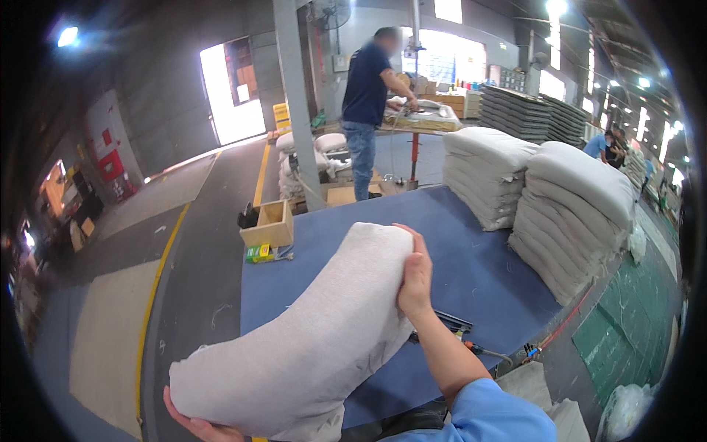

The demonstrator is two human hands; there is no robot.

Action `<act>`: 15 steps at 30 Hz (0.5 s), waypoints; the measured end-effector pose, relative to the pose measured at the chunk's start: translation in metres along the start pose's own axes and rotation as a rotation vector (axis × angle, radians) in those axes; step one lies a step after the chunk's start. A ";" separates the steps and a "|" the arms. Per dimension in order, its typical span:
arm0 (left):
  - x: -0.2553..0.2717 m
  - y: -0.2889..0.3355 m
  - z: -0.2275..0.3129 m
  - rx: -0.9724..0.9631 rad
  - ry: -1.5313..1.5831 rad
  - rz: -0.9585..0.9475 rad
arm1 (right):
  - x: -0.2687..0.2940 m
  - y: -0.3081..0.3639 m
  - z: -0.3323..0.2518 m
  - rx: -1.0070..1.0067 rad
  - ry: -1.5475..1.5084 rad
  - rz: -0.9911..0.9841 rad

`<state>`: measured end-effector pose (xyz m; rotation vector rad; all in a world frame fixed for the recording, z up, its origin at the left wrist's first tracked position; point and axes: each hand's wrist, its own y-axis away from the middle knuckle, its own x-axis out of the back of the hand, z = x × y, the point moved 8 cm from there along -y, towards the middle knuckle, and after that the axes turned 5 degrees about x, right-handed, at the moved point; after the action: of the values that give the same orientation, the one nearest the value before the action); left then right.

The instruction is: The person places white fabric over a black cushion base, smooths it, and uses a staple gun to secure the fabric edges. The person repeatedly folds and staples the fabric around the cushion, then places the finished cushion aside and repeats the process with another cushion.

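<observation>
Right hand (pixel 416 278): clamped on the far upper end of a long grey pillow (pixel 317 342), fingers curled over its edge, cloth bunched under them.
Left hand (pixel 197 423): under the near lower end of the pillow, fingertips showing beneath the cloth; palm hidden, so cannot tell how tightly it closes.
Pillow: held in the air between both hands, slanting from lower left up to upper right, above the near edge of a blue table (pixel 471 265).
Beyond right-hand grip: two stacks of grey pillows (pixel 545 188) on the table's far right part.
Left of the grip: small wooden box (pixel 269 223) on the table corner.
Below right wrist: dark tool (pixel 449 322) lying on the table.
Far behind: a person in a dark shirt (pixel 366 92) at another bench.
</observation>
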<state>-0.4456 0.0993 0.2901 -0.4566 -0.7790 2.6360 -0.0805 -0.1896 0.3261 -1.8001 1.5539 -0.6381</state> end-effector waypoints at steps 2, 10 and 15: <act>0.025 0.006 0.008 -0.012 -0.128 -0.068 | 0.015 -0.002 -0.009 0.052 -0.045 0.028; 0.046 0.012 0.063 -0.354 -0.264 -0.370 | -0.063 -0.002 -0.067 0.298 -0.192 -0.184; 0.002 0.025 0.081 -0.605 -0.192 -0.544 | -0.164 -0.029 -0.074 0.136 0.259 -0.528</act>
<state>-0.4856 0.0432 0.3400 -0.1042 -1.5248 1.9275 -0.1446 -0.0391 0.4064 -2.0948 1.1454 -1.2345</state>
